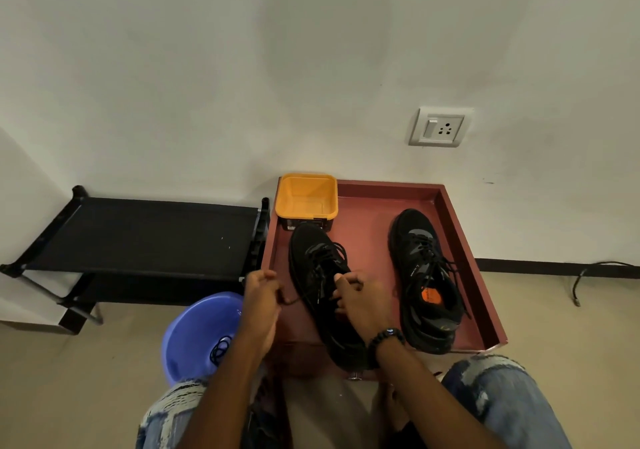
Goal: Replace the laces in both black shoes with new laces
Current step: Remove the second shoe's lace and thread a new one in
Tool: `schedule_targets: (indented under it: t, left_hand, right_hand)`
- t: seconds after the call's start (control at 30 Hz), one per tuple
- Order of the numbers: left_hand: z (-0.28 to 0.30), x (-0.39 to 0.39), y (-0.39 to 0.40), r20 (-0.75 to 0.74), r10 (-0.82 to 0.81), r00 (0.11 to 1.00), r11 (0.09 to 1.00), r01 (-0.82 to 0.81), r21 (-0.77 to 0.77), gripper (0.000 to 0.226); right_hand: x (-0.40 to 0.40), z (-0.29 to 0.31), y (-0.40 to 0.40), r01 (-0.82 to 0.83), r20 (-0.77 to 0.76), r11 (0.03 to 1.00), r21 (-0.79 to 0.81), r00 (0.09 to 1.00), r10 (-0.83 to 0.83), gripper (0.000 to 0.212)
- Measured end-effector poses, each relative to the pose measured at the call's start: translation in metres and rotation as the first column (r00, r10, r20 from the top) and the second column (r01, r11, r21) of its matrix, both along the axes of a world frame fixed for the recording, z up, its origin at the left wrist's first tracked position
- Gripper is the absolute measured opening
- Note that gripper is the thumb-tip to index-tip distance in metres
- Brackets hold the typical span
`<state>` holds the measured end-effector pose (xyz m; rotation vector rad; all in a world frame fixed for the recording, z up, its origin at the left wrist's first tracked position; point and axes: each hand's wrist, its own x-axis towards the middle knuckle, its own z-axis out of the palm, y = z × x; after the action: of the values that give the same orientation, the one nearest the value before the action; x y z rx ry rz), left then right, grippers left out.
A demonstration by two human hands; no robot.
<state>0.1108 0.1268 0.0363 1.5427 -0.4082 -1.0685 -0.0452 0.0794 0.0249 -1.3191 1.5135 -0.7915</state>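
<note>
I see the shallow maroon tray (460, 226) on the floor keeping both black mesh shoes together: the right-hand shoe (424, 275) stands apart, laced, while the left-hand shoe (320, 275) lies angled toward my knees, within reach. The blue plastic bowl (194, 330) beside my left knee holds a coiled black lace (220, 348); I can't tell if it's old or new. The empty yellow tub (306, 194) sits at the tray's back corner. My left hand (261, 296) closes its grip on a lace end (294, 300) drawn sideways; my right hand (358, 298) curls onto the shoe's lacing, steadying it, I judge.
</note>
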Motion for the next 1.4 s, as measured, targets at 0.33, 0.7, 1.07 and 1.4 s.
schedule_targets:
  t: [0.33, 0.7, 1.07, 1.4]
  left_hand:
    - [-0.012, -0.023, -0.010, 0.675, -0.536, 0.507, 0.833, 0.447, 0.326, 0.024]
    - [-0.018, 0.001, 0.001, 0.773, -0.507, 0.380, 0.861, 0.190, 0.471, 0.017]
    - [-0.021, -0.034, -0.012, 0.838, -0.140, 0.527, 0.935, 0.350, -0.064, 0.045]
    - [-0.022, -0.017, -0.013, 0.732, -0.462, 0.502, 0.858, 0.463, 0.224, 0.023]
  right_hand:
    - [-0.026, 0.006, -0.023, -0.302, -0.565, 0.949, -0.096, 0.801, 0.197, 0.033]
    - [-0.059, 0.002, -0.038, -0.442, -0.488, 0.886, -0.138, 0.809, 0.327, 0.021]
    - [-0.078, 0.013, -0.063, -0.595, -0.378, 0.803, 0.041, 0.734, 0.564, 0.022]
    - [-0.072, 0.024, -0.058, -0.517, -0.529, 0.851, -0.088, 0.748, 0.400, 0.012]
